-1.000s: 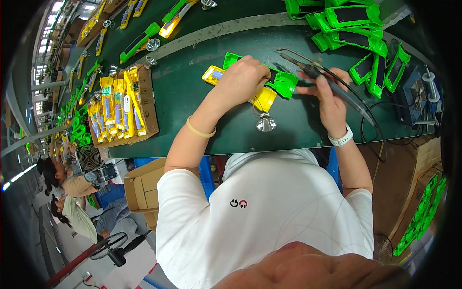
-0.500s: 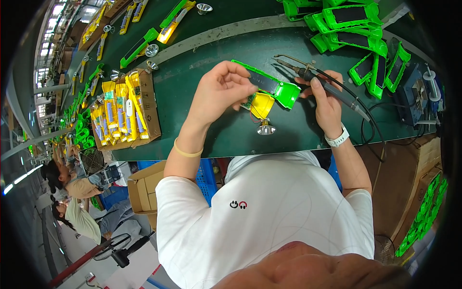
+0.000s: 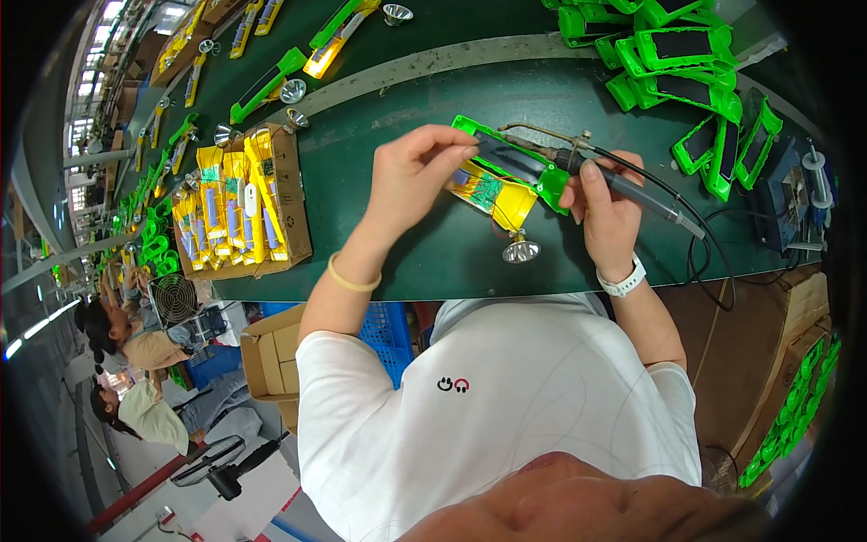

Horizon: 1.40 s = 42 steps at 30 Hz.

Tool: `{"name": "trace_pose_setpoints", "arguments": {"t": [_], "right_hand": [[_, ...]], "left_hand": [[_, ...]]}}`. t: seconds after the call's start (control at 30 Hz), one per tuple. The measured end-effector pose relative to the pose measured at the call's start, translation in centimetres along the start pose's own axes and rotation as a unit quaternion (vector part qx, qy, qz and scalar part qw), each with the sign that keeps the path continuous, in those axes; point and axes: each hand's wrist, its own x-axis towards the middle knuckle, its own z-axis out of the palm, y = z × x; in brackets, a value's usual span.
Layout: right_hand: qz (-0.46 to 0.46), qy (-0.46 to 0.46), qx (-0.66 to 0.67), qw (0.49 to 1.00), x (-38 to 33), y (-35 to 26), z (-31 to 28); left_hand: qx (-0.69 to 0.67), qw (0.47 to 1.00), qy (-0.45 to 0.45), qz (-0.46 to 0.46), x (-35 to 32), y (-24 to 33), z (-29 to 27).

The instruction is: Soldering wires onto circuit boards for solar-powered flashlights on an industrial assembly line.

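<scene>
A green flashlight casing (image 3: 545,181) with a dark panel on it lies tilted over the table in front of me. Beside its near edge, partly underneath, is a yellow casing (image 3: 513,206) showing a green circuit board (image 3: 488,188). A silver reflector (image 3: 521,252) sits at the yellow casing's near end. My left hand (image 3: 411,176) is closed in a pinch at the green casing's left end; what lies between the fingertips is too small to make out. My right hand (image 3: 607,212) grips a soldering iron (image 3: 643,195), its tip over the green casing, with fingertips by that casing's right end.
A cardboard box (image 3: 291,194) of yellow casings stands at the left. Green casings (image 3: 686,86) are piled at the far right, near a blue soldering station (image 3: 778,203). More casings and reflectors lie beyond a grey strip (image 3: 433,77). Co-workers sit far left.
The iron's tip has come lower and left, over the green casing. That casing has shifted, uncovering more of the circuit board in the yellow casing. My left hand stays pinched.
</scene>
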Motion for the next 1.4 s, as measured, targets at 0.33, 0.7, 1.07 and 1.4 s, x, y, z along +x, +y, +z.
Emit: {"name": "trace_pose_setpoints", "arguments": {"t": [0.33,0.7,1.07,1.4], "right_hand": [[0.009,-0.021,-0.031,0.999,-0.1,2.9,1.2],[0.007,-0.023,-0.067,0.998,0.3,3.0,1.6],[-0.114,0.185,-0.021,0.976,-2.6,-1.6,-7.8],[-0.258,0.231,-0.070,0.936,-2.0,-2.5,-17.0]], "left_hand": [[0.385,0.875,-0.207,0.208,5.1,-1.4,-2.4],[0.429,0.849,-0.235,0.199,5.3,-0.6,-2.3],[0.442,0.841,-0.240,0.198,5.6,-0.3,-1.7],[0.436,0.845,-0.238,0.197,5.0,0.1,-1.8]]}}
